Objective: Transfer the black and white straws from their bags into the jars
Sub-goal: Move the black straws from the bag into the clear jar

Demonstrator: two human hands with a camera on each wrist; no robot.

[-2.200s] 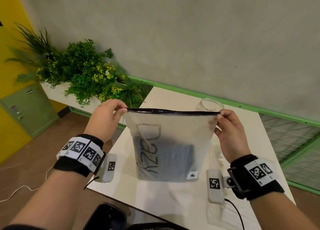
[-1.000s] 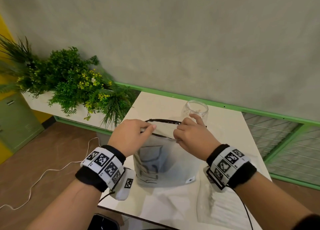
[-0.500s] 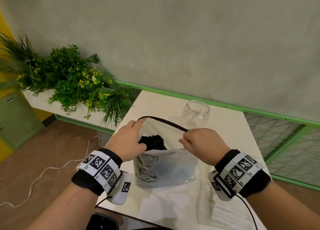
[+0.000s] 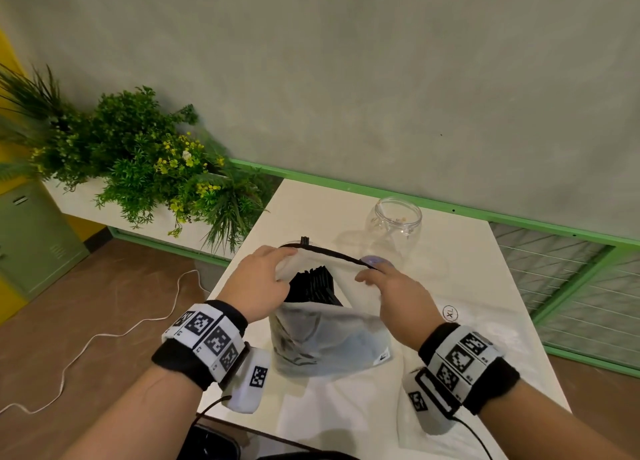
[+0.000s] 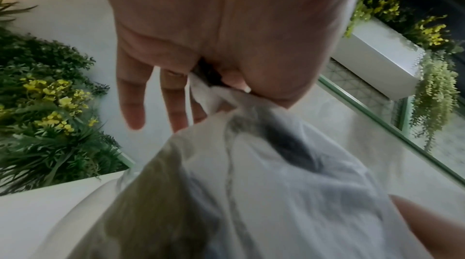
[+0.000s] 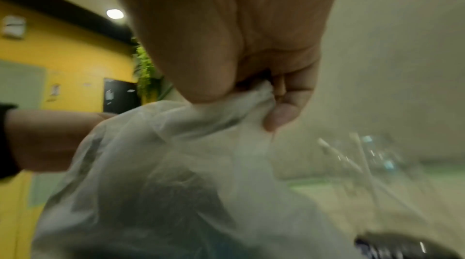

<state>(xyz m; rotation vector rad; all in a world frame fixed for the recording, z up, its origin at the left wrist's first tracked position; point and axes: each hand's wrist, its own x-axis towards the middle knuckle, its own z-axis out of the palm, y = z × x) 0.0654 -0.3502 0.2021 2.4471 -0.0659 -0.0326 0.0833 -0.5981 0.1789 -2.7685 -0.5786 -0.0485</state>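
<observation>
Your left hand (image 4: 260,283) pinches the left side of the frosted bag (image 4: 325,342) at its mouth, thumb against forefinger, while the other fingers (image 5: 130,104) hang straight and loose. Your right hand (image 4: 391,293) pinches the near right edge of the same mouth, so the black-rimmed opening gapes between your hands. Inside it the black straws (image 4: 313,285) stand bunched, their ends showing. The bag rests upright on the white table (image 4: 485,286). Behind it stands a clear jar (image 4: 394,227), uncovered, just beyond your right fingertips.
</observation>
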